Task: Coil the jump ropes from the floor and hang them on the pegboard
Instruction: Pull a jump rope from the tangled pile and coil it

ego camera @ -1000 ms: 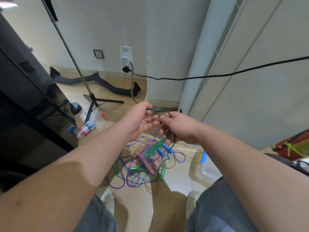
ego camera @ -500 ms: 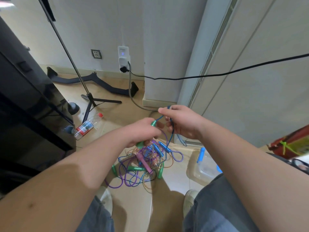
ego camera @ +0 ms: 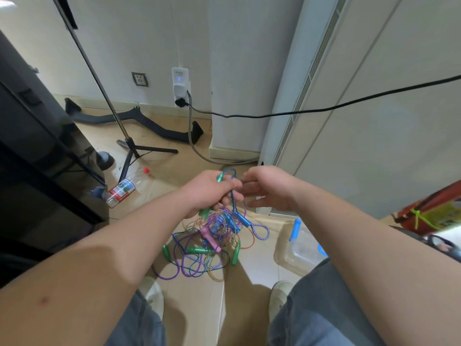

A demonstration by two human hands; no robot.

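- The left hand (ego camera: pixel 207 189) was closed around one green handle (ego camera: pixel 219 177) and one loop of blue cord (ego camera: pixel 231 171), which rose above the fist.
- The right hand (ego camera: pixel 268 189) was just right of it, fingers straight and loose, holding nothing. I cannot tell if the fingertips touched the cord.
- The pile of jump ropes (ego camera: pixel 212 245) lay tangled on the floor below both hands, between two shoes (ego camera: pixel 279 293).
- In the pile I counted three green handles, one pink handle (ego camera: pixel 210 236) and at least two blue ones.
- One plastic bottle (ego camera: pixel 123 188) lay at the left, and one clear box (ego camera: pixel 287 255) stood at the right.
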